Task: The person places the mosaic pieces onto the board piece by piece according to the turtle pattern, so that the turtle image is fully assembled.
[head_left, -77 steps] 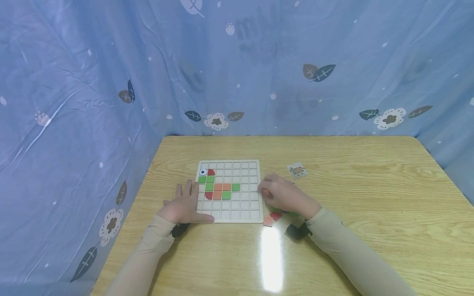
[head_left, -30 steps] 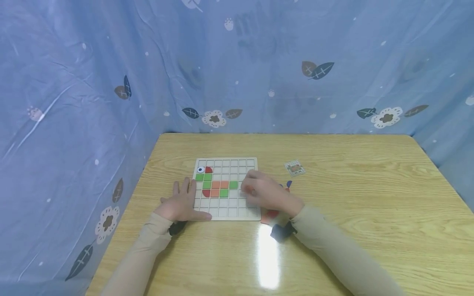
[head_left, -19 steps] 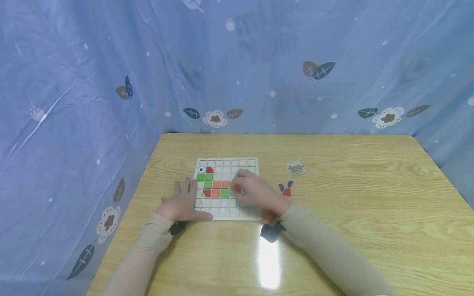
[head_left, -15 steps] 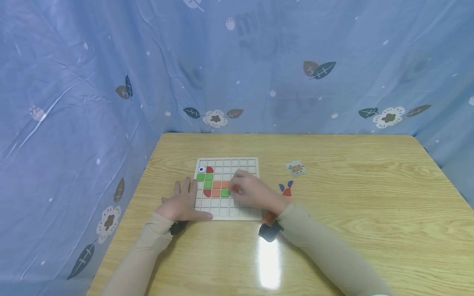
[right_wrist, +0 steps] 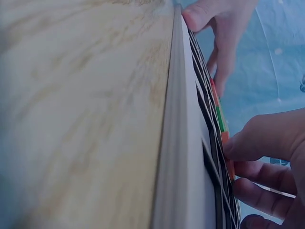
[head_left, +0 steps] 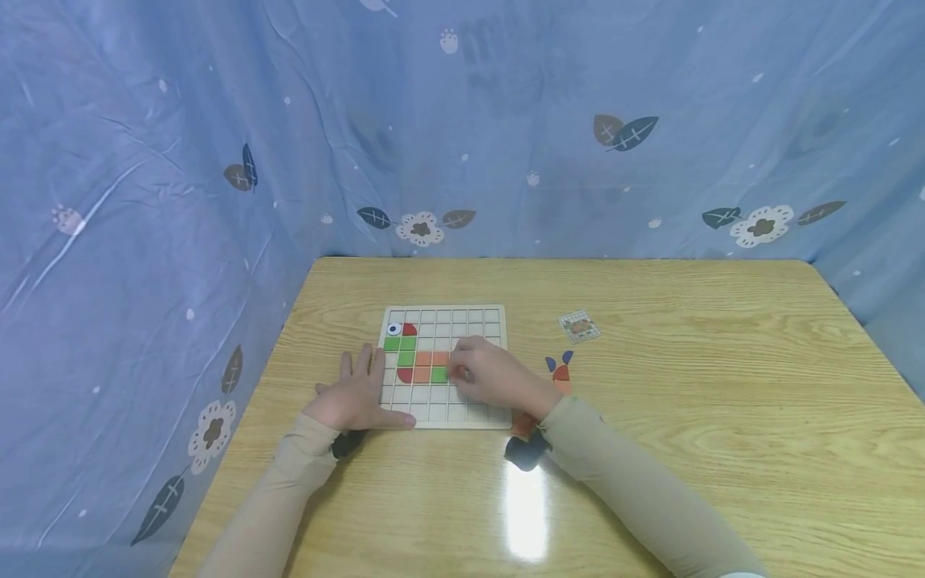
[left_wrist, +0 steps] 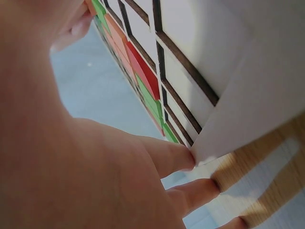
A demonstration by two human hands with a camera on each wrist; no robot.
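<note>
A white grid board (head_left: 437, 413) lies on the table with several tiles set in its cells: a round eye tile (head_left: 393, 329), green tiles (head_left: 407, 358), red rounded tiles (head_left: 405, 375) and orange tiles (head_left: 422, 375). Fingers spread, my left hand (head_left: 354, 401) rests at the board's left edge, its thumb along the front edge. Over the board, just right of the placed tiles, my right hand (head_left: 499, 376) pinches an orange tile (right_wrist: 230, 168) between thumb and fingertips, low against the grid. The held tile's exact shape is hidden by the fingers.
Right of the board lie loose tiles: blue ones (head_left: 567, 356), a red one (head_left: 561, 372) and orange ones (head_left: 522, 425), partly covered by the right forearm. A small picture card (head_left: 579, 327) lies behind them. A blue patterned curtain (head_left: 535, 144) hangs behind the table.
My right hand has moved left from the loose tiles onto the board, stopping beside the placed tiles. It has barely moved in the last half second. The left hand has stayed in place.
</note>
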